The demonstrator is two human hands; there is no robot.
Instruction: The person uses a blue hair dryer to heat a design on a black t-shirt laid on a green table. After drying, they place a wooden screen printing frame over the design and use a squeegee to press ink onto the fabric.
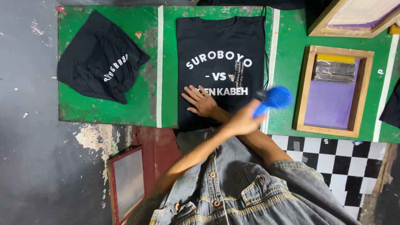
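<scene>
Black printed T-shirt (221,50): flat on green table (287,62); right hand (203,102) splayed on it, left hand (243,121) gripping blue hair dryer (274,99).

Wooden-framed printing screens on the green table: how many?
2. One wooden-framed purple-mesh screen lies flat right of the black printed T-shirt; another wooden-framed screen sits at the top right corner, cut off by the picture edge. More may be hidden.
</scene>
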